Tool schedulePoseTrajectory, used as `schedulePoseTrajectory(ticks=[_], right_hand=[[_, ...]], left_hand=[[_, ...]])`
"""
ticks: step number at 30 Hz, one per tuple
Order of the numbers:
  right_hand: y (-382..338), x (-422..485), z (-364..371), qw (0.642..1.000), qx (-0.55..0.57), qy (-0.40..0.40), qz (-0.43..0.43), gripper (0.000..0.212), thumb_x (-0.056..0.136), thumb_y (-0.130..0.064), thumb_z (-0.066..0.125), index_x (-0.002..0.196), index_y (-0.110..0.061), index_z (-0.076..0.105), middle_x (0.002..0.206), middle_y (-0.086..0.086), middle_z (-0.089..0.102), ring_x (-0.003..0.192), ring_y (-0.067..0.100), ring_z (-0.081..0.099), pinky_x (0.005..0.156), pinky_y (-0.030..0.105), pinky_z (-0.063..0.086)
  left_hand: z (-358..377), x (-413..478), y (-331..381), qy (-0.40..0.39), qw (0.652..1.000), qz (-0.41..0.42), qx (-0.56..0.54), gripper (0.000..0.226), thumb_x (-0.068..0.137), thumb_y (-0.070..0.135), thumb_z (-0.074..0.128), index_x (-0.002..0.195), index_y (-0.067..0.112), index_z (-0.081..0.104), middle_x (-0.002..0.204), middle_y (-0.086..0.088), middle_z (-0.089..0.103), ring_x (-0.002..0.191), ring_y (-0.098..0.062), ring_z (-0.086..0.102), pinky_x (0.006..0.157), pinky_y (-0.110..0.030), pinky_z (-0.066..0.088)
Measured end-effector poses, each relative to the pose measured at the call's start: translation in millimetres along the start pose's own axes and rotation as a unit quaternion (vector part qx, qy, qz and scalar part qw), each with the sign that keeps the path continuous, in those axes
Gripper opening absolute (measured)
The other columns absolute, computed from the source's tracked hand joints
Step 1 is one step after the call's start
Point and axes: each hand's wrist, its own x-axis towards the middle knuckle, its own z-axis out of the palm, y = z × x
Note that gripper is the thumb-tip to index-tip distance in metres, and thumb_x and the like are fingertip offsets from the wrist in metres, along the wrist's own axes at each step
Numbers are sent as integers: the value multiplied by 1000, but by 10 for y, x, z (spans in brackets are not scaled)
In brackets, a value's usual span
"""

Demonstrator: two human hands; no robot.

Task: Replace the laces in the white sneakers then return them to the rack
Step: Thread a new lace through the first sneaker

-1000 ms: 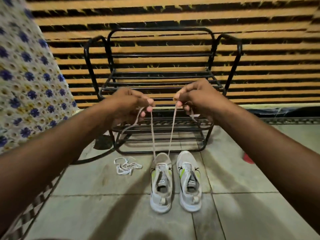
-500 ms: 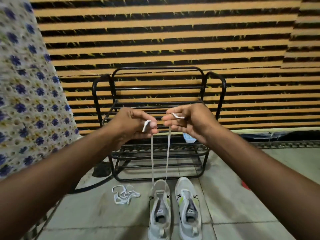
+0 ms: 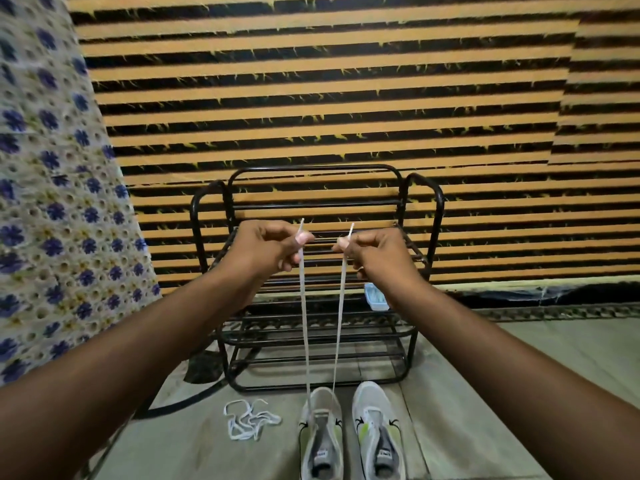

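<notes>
A big wall (image 3: 311,81) with orange and black stripes fills the top of the view, from 9 o'clock round to 3 o'clock. A cloth (image 3: 52,202) with blue flowers hangs down at 9 o'clock. The grey floor (image 3: 485,393) lies along the bottom, from 4 o'clock to 8 o'clock. A black metal rack (image 3: 311,167) stands on the floor against the wall, in the middle. Two bare arms reach in from 7 o'clock and 5 o'clock. Two white sneakers sit side by side on the floor at 6 o'clock, just in front of the rack, with their toes pointing at it: the left sneaker (image 3: 322,438) and the right sneaker (image 3: 377,431). The hands are held up in front of the rack, near each other but apart. The left hand (image 3: 266,247) pinches one end of a white lace (image 3: 304,323) between thumb and finger, with its other fingers curled in. The right hand (image 3: 377,252) pinches the other end the same way. A short tip pokes up toward 12 o'clock above each pinch. From each hand the lace runs down toward 6 o'clock, pulled tight, into the front of the left sneaker. That sneaker lies well below both hands. A loose lace (image 3: 249,419) lies in a heap on the floor at 9 o'clock from the left sneaker. A small pale blue box (image 3: 375,297) sits on the rack at 6 o'clock from the right hand.
</notes>
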Motion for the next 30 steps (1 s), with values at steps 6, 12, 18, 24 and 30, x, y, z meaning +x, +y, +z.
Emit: schedulePoseTrajectory(ticks=[6,12,18,24,30], right_hand=[[-10,55,71,999,19,26,-29,7,90,-18,72,88,-22,78,85,-7,75,81,9,71,76,31,60],[-29,63,140,996,33,46,-75,16,84,-7,78,97,-12,71,77,3,75,77,12,74,76,32,62],[-25,48,212,992,32,66,-107,25,82,-7,80,101,-13,64,77,0,76,79,5,74,73,19,57],[-34,41,240,990,30,74,-118,25,81,-6,80,101,-12,65,79,-1,76,82,4,73,76,24,59],[-47,22,258,989,31,79,-119,28,78,-8,83,99,-14,65,77,-4,76,82,2,73,83,30,58]], left_hand=[[57,9,-7,46,999,22,-13,11,92,12,73,103,9,75,86,-4,74,73,-12,68,58,-23,52],[83,15,-26,54,998,23,-28,10,96,14,69,101,8,75,96,-6,72,77,-12,66,60,-24,54],[93,7,-37,72,996,30,-34,10,94,13,72,101,7,75,99,-11,73,79,-14,67,62,-25,55],[87,8,-35,85,996,30,-20,6,93,17,74,98,15,77,101,0,75,90,-14,69,67,-29,54],[83,-4,-6,92,995,25,-18,6,93,18,73,97,17,77,103,2,76,99,-16,69,73,-34,53]])
